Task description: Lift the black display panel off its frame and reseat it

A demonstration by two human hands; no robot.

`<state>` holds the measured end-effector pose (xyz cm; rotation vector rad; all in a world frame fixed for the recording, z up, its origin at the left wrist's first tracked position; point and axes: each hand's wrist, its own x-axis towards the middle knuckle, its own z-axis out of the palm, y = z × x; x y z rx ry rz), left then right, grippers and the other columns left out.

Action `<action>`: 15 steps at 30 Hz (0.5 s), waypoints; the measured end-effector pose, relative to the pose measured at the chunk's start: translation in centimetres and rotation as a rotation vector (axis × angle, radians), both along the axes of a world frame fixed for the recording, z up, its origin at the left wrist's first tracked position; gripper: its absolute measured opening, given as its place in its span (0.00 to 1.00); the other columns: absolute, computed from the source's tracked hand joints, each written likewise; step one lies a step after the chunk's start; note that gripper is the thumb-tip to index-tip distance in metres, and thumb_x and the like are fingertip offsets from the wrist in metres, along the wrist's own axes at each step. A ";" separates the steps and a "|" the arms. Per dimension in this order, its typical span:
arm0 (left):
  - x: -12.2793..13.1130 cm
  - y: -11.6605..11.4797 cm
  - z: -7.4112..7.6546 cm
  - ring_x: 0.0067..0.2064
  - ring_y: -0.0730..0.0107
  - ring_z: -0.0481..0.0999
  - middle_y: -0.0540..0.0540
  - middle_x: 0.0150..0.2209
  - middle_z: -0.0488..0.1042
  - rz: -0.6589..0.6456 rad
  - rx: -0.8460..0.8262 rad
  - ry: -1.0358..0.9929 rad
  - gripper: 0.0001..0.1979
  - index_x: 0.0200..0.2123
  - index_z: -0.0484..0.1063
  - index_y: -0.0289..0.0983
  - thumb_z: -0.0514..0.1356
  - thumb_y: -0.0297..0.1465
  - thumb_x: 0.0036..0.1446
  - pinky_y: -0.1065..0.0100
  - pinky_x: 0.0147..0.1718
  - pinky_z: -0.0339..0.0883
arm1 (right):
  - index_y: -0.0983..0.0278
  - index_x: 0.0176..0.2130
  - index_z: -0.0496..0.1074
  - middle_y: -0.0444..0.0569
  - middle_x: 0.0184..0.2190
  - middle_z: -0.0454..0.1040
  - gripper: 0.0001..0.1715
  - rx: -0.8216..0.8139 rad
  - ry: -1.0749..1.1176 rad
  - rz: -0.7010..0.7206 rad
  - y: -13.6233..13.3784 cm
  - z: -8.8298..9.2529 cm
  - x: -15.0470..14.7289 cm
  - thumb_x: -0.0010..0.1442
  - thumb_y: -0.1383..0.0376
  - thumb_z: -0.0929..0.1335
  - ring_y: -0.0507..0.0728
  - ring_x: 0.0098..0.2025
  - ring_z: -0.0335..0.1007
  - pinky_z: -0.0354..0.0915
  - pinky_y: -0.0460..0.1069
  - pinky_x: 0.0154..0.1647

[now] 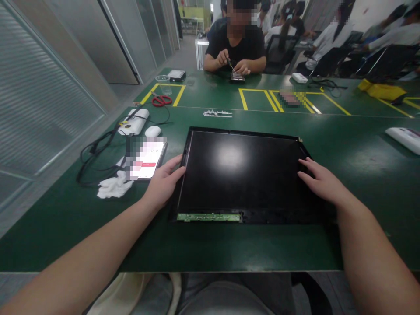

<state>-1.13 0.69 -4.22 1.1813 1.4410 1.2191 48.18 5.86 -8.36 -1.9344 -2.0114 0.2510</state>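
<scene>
A black LCD display panel (243, 175) in a dark frame lies in front of me on the green table. Along the left part of its near edge runs a narrow green circuit board strip (210, 217). My left hand (164, 180) grips the panel's left edge, with the thumb against the frame and the fingers partly hidden at its side. At the right edge, my right hand (323, 178) holds the frame, its thumb and forefinger over the border and the other fingers mostly out of sight.
Left of the panel are a lit phone (149, 162), crumpled tissue (114, 186), a white mouse-like object (152, 131) and a white device (134, 122) with black cables. Red-handled scissors (162, 101) and small white strips (217, 113) lie farther back. Opposite, a person (238, 48) works with a screwdriver.
</scene>
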 end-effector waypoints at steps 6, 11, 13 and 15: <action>0.8 -0.1 1.3 0.42 0.59 0.87 0.43 0.45 0.87 0.021 -0.190 -0.351 0.24 0.55 0.81 0.36 0.67 0.25 0.54 0.70 0.32 0.78 | 0.64 0.68 0.71 0.61 0.72 0.64 0.40 -0.008 -0.022 -0.013 -0.1 0.1 -0.1 0.65 0.46 0.63 0.70 0.74 0.59 0.56 0.66 0.75; 0.7 0.0 0.7 0.46 0.60 0.86 0.42 0.46 0.87 0.007 -0.159 -0.351 0.26 0.58 0.78 0.34 0.68 0.24 0.54 0.68 0.41 0.79 | 0.63 0.67 0.71 0.61 0.72 0.65 0.40 0.002 -0.017 -0.011 -0.1 -0.1 0.0 0.65 0.45 0.63 0.70 0.74 0.59 0.56 0.67 0.75; 0.7 0.0 0.5 0.48 0.60 0.86 0.41 0.47 0.87 -0.007 -0.156 -0.346 0.26 0.59 0.77 0.34 0.68 0.23 0.55 0.67 0.44 0.79 | 0.62 0.67 0.71 0.60 0.72 0.64 0.40 0.009 -0.008 -0.004 -0.1 -0.2 0.1 0.65 0.45 0.63 0.71 0.74 0.59 0.56 0.67 0.74; 0.7 0.0 0.6 0.48 0.60 0.86 0.41 0.48 0.86 -0.010 -0.157 -0.354 0.25 0.58 0.77 0.33 0.68 0.23 0.55 0.67 0.45 0.79 | 0.62 0.67 0.71 0.61 0.72 0.64 0.41 0.011 -0.001 -0.003 -0.1 -0.3 0.0 0.64 0.44 0.63 0.71 0.74 0.58 0.56 0.68 0.74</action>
